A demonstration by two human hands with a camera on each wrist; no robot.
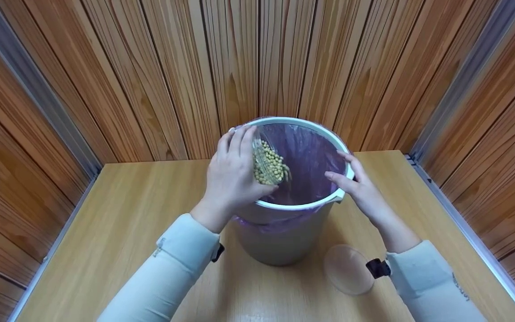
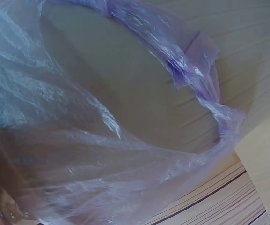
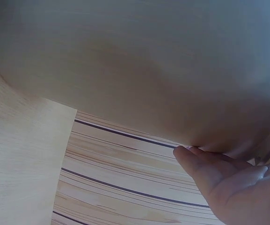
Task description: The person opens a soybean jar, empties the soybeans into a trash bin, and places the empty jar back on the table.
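Note:
My left hand (image 1: 235, 172) grips a clear container (image 1: 259, 165) of round yellow-green beans (image 1: 272, 164), tipped on its side over the mouth of a trash can (image 1: 280, 243). The beans lie at the container's opening, inside the can's rim. A thin purple trash bag (image 1: 302, 156) lines the can, and its edge (image 2: 195, 70) hangs folded down outside, as the left wrist view shows. At the right of the pale rim (image 1: 350, 172), my right hand (image 1: 365, 190) holds on, thumb over the inside. Its fingers (image 3: 195, 166) reach along the can's outer side in the right wrist view.
A clear round lid (image 1: 349, 269) lies on the wooden table (image 1: 150, 201), just right of the can's base. Wood-panelled walls (image 1: 280, 58) stand behind and on both sides, with the can near the back wall.

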